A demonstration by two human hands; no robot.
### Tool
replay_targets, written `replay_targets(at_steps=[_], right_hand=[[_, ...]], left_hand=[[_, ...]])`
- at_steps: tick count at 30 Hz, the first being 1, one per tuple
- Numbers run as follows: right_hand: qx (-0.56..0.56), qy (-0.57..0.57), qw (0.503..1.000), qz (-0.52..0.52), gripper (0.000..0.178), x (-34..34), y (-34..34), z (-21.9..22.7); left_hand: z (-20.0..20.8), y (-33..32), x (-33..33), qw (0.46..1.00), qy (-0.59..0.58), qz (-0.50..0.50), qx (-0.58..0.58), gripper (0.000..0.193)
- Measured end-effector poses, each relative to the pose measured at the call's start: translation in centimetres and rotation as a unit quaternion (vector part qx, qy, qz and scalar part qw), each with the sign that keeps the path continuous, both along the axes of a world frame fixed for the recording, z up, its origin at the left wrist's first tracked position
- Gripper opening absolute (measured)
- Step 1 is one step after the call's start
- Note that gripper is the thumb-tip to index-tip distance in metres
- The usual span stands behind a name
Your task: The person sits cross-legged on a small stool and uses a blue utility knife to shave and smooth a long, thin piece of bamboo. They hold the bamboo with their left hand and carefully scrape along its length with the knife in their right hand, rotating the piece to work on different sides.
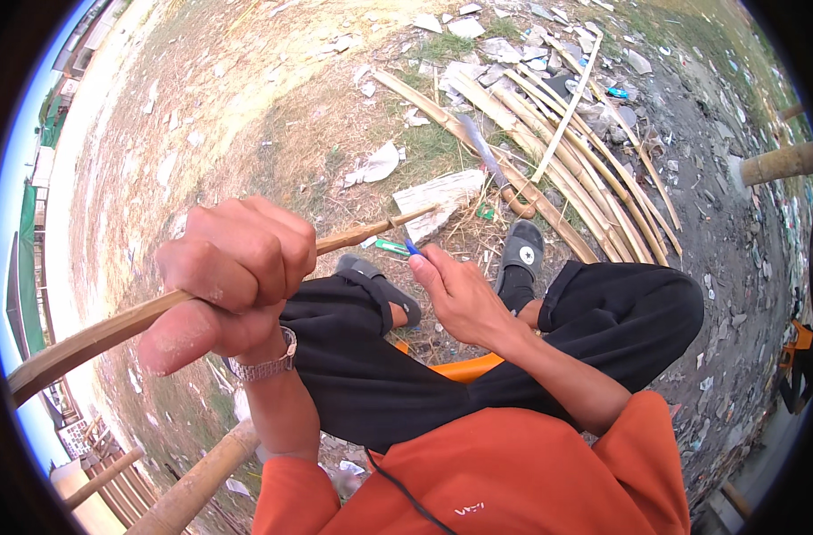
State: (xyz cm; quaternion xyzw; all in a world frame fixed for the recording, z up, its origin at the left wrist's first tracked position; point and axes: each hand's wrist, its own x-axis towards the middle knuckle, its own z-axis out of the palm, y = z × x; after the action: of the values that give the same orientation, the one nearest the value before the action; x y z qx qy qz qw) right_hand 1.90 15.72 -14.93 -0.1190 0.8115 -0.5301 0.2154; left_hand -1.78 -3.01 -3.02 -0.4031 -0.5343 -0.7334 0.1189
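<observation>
My left hand (237, 263) is closed around a long split-bamboo stick (94, 339), which slants from the lower left up to a thin tip in front of me. The fingers of my right hand (464, 299) are closed on a small blue-handled knife (413, 247) just below that thin end. Its blade is too small to make out clearly, but it seems to meet the stick. A green strip-shaped piece (391, 246) shows beside the blue handle; whether it belongs to the knife, I cannot tell. Beyond the tip, a whitish block (424, 198) lies on the ground.
Several split bamboo strips (549, 134) lie ahead to the right. A long blade with a curved brown handle (487, 156) rests against them. Bamboo poles stand at right (781, 163) and lower left (197, 481). An orange seat edge (469, 366) shows between my legs. Rubble and litter cover the ground.
</observation>
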Motion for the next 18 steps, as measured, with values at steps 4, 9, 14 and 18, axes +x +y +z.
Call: replay_targets(at_steps=[4,9,14,18], right_hand=[[0.13,0.044,0.99,-0.038,0.027,-0.7,0.1,0.8],[0.173,0.182,0.966,-0.06,0.021,-0.2,0.5,-0.2],[0.093,0.142,0.984,-0.054,0.021,0.3,0.8,-0.6],[-0.12,-0.034,0.992,-0.034,0.031,0.5,0.1,-0.2]], left_hand=[[0.0,-0.1,-0.1,1.0,0.0,0.004,0.003,0.056],[0.0,0.3,-0.4,0.999,0.009,-0.024,0.029,0.057],[0.0,1.0,-0.3,0.998,0.016,-0.042,0.05,0.057],[0.0,1.2,-0.1,0.998,0.006,-0.046,0.049,0.057]])
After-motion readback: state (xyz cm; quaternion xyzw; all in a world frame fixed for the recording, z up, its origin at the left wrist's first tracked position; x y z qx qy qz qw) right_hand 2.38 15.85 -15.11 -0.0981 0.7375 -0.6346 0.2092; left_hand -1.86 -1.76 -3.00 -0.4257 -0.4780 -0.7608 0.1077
